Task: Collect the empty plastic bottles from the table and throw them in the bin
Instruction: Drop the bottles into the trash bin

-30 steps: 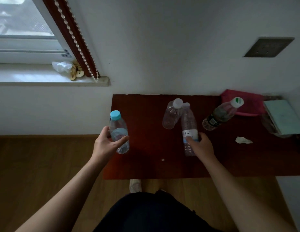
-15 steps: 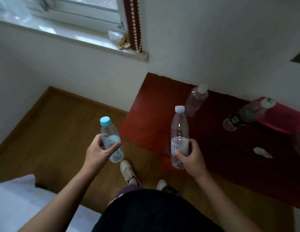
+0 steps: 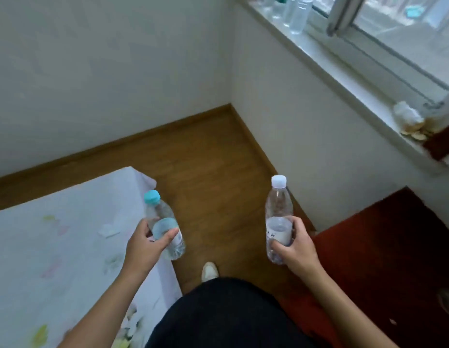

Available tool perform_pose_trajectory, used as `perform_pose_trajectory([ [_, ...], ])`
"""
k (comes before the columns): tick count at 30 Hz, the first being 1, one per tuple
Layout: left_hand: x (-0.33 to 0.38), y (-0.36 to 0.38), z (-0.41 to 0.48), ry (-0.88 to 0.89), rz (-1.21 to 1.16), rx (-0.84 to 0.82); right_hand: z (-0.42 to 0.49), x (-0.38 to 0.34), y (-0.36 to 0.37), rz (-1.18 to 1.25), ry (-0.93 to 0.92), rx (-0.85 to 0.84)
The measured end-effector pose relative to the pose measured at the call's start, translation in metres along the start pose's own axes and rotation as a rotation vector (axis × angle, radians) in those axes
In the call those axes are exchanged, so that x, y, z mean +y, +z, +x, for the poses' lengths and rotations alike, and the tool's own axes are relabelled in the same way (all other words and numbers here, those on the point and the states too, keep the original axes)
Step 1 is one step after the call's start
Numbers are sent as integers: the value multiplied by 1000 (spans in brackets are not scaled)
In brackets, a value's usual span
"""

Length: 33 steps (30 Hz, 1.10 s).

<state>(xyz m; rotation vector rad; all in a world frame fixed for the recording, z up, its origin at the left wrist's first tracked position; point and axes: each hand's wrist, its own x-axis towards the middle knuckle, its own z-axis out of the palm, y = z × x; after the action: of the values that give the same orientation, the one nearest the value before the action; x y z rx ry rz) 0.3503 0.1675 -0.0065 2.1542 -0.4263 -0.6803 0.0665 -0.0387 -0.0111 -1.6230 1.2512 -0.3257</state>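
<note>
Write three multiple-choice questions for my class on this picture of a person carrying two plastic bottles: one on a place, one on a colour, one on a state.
1. Where is the red table?
A. at the right edge of the view
B. under the bed
C. in the far corner

2. What colour is the cap of the bottle in the left hand?
A. white
B. light blue
C. green

3. How is the bottle in the right hand held?
A. upside down
B. lying flat
C. upright, cap on

Answers:
1. A: the red table lies beside the right arm.
2. B: the left hand grips a bottle with a light blue cap.
3. C: the right hand holds its bottle with the white cap on top.
</note>
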Motion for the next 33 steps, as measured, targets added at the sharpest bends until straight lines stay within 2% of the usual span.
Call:
perform_pose_trajectory([
  [3, -21, -37, 24, -85, -36, 83, 36, -29, 40, -25, -30, -49],
  [7, -30, -67, 56, -128, -47, 90, 68, -51, 75, -32, -25, -26],
  [15, 2, -80, 153, -119, -50, 90, 139, -89, 93, -51, 13, -39],
  [23, 30, -97, 268, -178, -49, 148, 275, -135, 123, -74, 38, -68],
  [27, 39, -118, 314, -303, -80, 274, 352, -187, 165, -129, 19, -170],
  [33, 23, -162, 353, -471, -193, 486, 443, -298, 262, -239, -207, -446],
])
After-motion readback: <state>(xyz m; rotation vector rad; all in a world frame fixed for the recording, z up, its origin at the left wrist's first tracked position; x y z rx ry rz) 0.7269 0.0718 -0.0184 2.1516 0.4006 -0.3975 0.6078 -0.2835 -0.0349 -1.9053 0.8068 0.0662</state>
